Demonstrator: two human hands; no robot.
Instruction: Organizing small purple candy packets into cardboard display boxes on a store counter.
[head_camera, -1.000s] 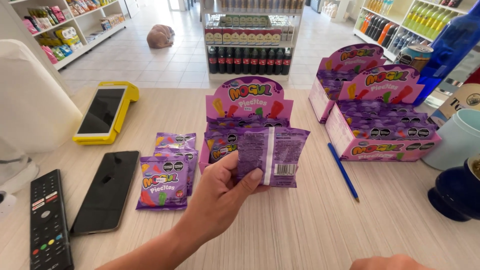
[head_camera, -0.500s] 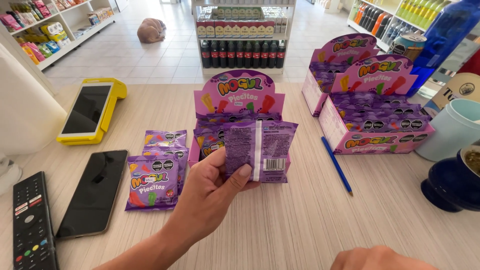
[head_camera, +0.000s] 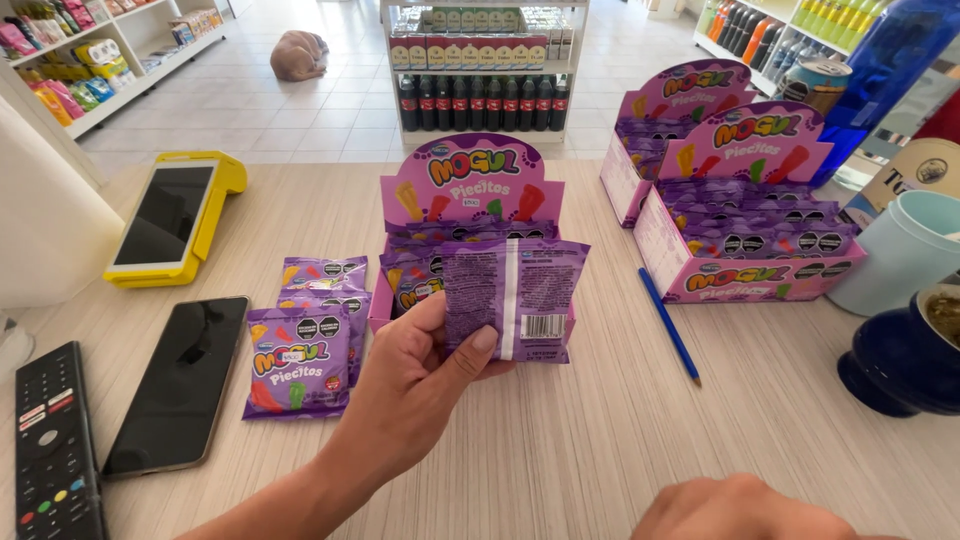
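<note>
**Ana:** Head view, going from the left: a black remote control (head_camera: 52, 450) lies at the counter's edge, a dark smartphone (head_camera: 178, 385) beside it, and behind them a yellow card payment terminal (head_camera: 172, 220). How many sweets are out of the box so far?

**Beto:** Two or three purple candy packets (head_camera: 300, 360) lie flat and overlapping on the wooden counter (head_camera: 560, 450), just left of the open pink display box (head_camera: 470, 215). More packets stand inside that box, so by my reading only a small part of it has been taken out.

**Ana:** And the left hand (head_camera: 415, 385)?

**Beto:** It holds one purple candy packet (head_camera: 512, 300) upright in front of the display box, back side facing the camera, with the seam and barcode showing. The thumb presses on the packet's lower left and the fingers curl behind it, so it is pinched, lifted off the counter and not yet laid down.

**Ana:** The right hand (head_camera: 735, 510)?

**Beto:** Only its top shows at the bottom edge. It holds nothing I can see, and whether its fingers are spread or curled I cannot tell.

**Ana:** Further right?

**Beto:** A blue pencil (head_camera: 670, 325) lies on the counter, then two more full display boxes (head_camera: 745, 215), apparently untouched, a pale blue mug (head_camera: 905, 250) and a dark blue mate gourd (head_camera: 905, 365).
</note>
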